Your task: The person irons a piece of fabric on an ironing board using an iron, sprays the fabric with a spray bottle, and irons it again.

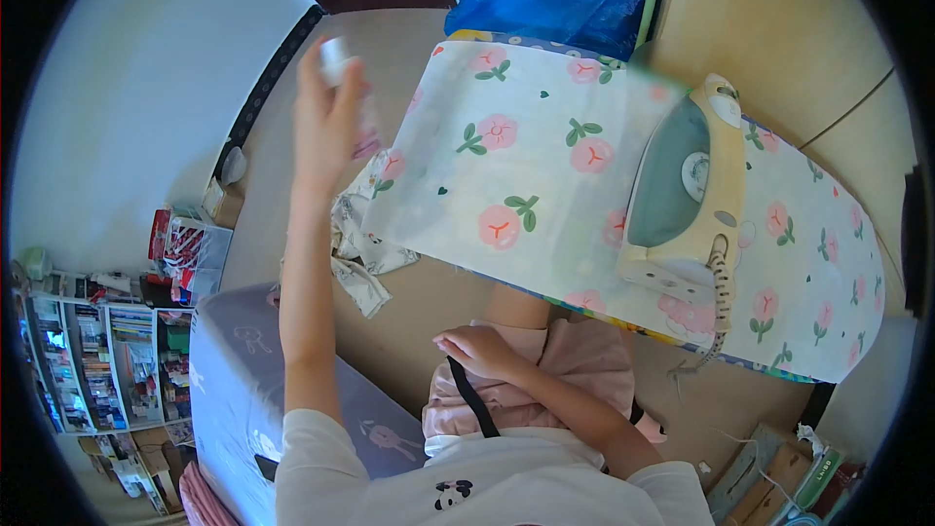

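My left hand (326, 122) is raised at the upper left and closed round a spray bottle (365, 127) with a white top, slightly blurred. Low in front of my lap, my right hand (477, 351) has its fingers curled together over the upper end of a black strap (472, 396). A white cloth with pink flowers (545, 175) covers the ironing board. On its right part rests a cream and grey-green iron (687, 185), its coiled cord (721, 292) trailing over the near edge. Crumpled patterned fabric (365, 248) hangs by the board's left end.
A bed with a purple-grey cover (243, 356) stands at the lower left, with crowded shelves (131, 365) beyond. A blue bag (545, 10) is behind the board. Pale cabinet doors (779, 29) are at the upper right, boxes (769, 477) at the lower right.
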Demonstrator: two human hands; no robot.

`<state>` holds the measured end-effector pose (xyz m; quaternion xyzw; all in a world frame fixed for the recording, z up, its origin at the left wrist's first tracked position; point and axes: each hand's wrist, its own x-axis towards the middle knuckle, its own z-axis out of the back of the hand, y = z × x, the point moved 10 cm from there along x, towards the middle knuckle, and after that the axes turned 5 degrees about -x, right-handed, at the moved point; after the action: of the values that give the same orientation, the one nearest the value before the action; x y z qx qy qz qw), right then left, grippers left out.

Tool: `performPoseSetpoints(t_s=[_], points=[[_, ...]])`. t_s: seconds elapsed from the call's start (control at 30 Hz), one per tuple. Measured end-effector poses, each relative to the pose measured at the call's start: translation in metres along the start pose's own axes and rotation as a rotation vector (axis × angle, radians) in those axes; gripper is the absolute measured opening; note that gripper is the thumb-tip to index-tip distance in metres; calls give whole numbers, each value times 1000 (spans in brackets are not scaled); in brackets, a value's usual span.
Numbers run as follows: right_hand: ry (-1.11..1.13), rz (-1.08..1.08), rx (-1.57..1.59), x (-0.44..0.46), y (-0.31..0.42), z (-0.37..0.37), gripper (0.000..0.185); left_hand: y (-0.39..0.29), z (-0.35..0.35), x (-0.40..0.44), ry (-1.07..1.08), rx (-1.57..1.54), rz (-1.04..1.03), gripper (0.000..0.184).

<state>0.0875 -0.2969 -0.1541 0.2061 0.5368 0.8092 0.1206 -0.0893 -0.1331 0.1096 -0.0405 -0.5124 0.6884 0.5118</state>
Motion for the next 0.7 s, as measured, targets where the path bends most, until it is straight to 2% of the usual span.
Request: performPoseSetpoints(t_s=[0.07, 0.13, 0.27, 0.33, 0.4, 0.47, 0.53, 0.57, 0.63, 0.7], points=[[0, 1, 1, 1, 2, 2, 15, 12, 35, -17, -60, -86, -34, 41], [8, -2, 1, 1, 2, 1, 15, 36, 60, -44, -154, -166, 117, 36], [18, -10, -23, 1, -1, -5, 16, 113, 71, -103, -146, -242, 258, 31], [28, -2, -23, 3, -2, -10, 16, 167, 69, -141, -167, -455, 544, 28], [30, -43, -62, 2, -7, -12, 17, 177, 66, -169, -204, -507, 721, 26], [84, -71, -30, 3, -14, -20, 21, 194, 63, -191, -285, -604, 749, 25], [96, -419, 219, -6, -55, -35, 31, 198, 58, -207, -275, -480, 712, 23], [110, -439, 219, -1, -54, -39, 31, 190, 54, -211, -270, -433, 746, 23], [-124, -444, 668, 23, -48, -29, 41, 195, 41, -225, -241, -424, 751, 23], [-94, -507, 750, 46, -37, -24, 43, 191, 30, -236, -232, -403, 756, 28]])
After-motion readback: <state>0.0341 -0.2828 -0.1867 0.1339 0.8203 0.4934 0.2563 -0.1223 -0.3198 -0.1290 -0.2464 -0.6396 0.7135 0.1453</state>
